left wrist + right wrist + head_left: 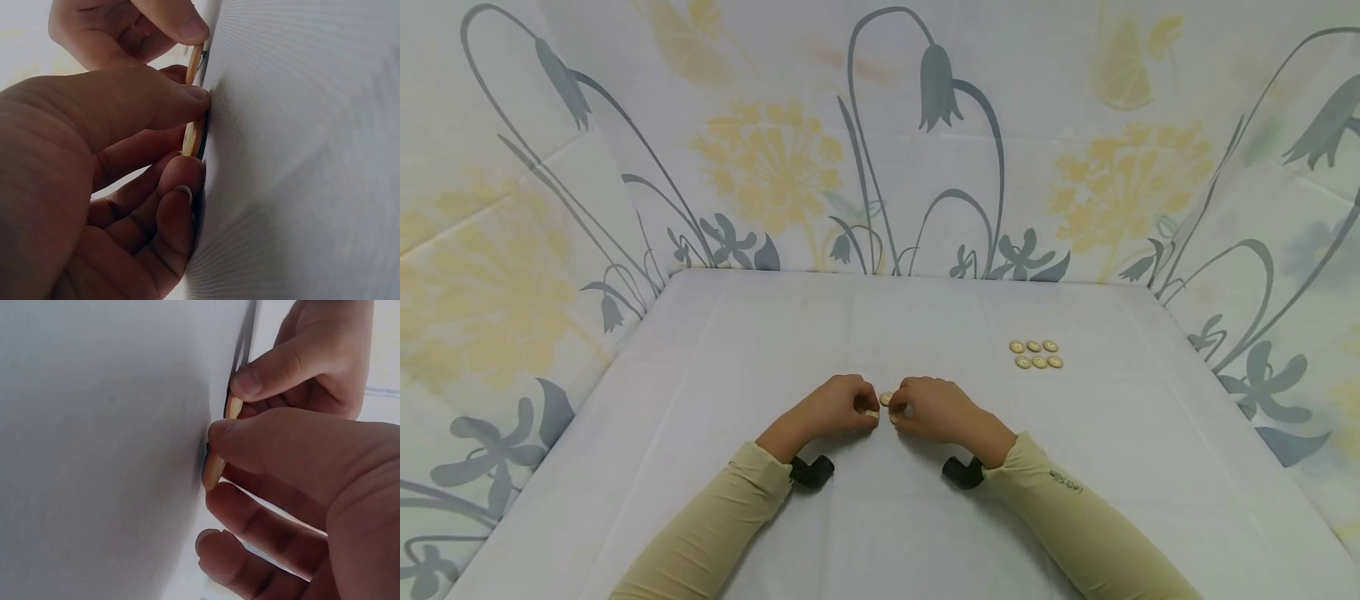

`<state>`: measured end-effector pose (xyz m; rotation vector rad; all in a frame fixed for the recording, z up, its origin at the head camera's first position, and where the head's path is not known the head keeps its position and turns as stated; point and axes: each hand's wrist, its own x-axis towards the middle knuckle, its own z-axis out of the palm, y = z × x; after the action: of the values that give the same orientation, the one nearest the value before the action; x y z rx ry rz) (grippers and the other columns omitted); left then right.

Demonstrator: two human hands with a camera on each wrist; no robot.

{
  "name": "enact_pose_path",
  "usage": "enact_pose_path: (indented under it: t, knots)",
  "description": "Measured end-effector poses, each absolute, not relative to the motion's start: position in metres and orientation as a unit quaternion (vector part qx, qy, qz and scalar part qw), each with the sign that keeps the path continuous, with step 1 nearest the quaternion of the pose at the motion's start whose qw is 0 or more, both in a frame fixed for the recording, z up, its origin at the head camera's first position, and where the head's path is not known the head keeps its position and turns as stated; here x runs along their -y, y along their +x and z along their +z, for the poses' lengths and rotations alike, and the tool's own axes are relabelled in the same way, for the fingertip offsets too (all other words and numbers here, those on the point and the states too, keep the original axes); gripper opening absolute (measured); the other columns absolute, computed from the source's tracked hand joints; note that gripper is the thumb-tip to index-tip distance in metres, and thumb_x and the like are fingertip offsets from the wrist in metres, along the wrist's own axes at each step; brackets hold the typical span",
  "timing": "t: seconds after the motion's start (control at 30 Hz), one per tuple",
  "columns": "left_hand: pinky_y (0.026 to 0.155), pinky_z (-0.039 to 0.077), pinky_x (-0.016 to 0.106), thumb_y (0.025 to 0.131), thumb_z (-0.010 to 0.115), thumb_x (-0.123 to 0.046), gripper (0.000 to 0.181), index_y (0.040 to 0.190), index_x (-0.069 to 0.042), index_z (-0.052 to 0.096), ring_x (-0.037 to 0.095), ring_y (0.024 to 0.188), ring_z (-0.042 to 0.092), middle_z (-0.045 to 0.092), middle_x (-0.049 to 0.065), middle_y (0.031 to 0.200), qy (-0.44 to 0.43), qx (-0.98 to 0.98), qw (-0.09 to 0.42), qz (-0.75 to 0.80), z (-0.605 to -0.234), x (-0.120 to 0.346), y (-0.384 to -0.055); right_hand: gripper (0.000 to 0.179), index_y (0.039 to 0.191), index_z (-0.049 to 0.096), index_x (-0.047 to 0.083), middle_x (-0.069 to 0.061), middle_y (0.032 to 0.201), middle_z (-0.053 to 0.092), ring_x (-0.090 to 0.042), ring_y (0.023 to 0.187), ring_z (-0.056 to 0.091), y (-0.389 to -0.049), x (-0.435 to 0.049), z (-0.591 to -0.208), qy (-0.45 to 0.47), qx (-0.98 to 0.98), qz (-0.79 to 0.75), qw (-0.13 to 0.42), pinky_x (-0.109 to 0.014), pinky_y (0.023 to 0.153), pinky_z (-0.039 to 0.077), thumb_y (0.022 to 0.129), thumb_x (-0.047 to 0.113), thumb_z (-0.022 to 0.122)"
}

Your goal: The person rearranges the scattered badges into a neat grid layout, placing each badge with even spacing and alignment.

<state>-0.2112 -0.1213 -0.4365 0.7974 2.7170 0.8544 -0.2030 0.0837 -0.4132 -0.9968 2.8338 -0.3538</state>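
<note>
Near the middle of the table, my left hand (838,407) pinches a small round wooden disc (190,144) between thumb and curled fingers. Opposite it, my right hand (938,408) grips a similar disc (214,470), its edge low against the white cloth. Both discs stand out as thin pale-wood edges with a dark underside in the wrist views. A third disc (886,398) lies flat just beyond the fingertips, between the two hands. The fingers partly hide all three discs.
Back right on the white table cloth (925,325) lie two neat rows of three wooden discs (1039,362). Flower-patterned fabric (925,183) rises behind the table and along both sides. A black wrist device (812,472) sits below the left hand, another (962,472) below the right.
</note>
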Motion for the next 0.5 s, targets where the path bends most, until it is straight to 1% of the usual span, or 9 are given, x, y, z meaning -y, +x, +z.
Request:
enact_pose_path:
  t: [0.1,0.27,0.5]
  knots:
    - [0.068,0.045,0.023,0.082,0.074,-0.018,0.008,0.088,-0.014,0.07,0.008,0.074,0.052,0.06,-0.004,0.082,0.266,-0.914,0.095,0.291,-0.436,0.121,-0.211,0.017,0.101,0.075,0.023,0.007,0.094,0.065,-0.012,0.081,0.059,-0.203,-0.088,-0.413,-0.321,-0.937,-0.123,0.059,-0.033,0.066,0.049,0.084,0.025,0.072]
    - [0.069,0.045,0.024,0.082,0.074,-0.018,0.007,0.088,-0.014,0.07,0.008,0.075,0.052,0.06,-0.004,0.082,0.266,-0.913,0.097,0.294,-0.435,0.121,-0.211,0.019,0.103,0.075,0.022,0.007,0.096,0.067,-0.012,0.085,0.06,-0.206,-0.094,-0.413,-0.315,-0.938,-0.13,0.058,-0.033,0.07,0.049,0.085,0.025,0.07]
    - [0.07,0.046,0.024,0.082,0.073,-0.018,0.007,0.088,-0.014,0.071,0.008,0.075,0.053,0.06,-0.005,0.082,0.27,-0.914,0.092,0.288,-0.436,0.122,-0.212,0.017,0.101,0.074,0.022,0.008,0.095,0.066,-0.013,0.086,0.06,-0.207,-0.101,-0.412,-0.303,-0.942,-0.134,0.058,-0.034,0.072,0.049,0.084,0.024,0.071]
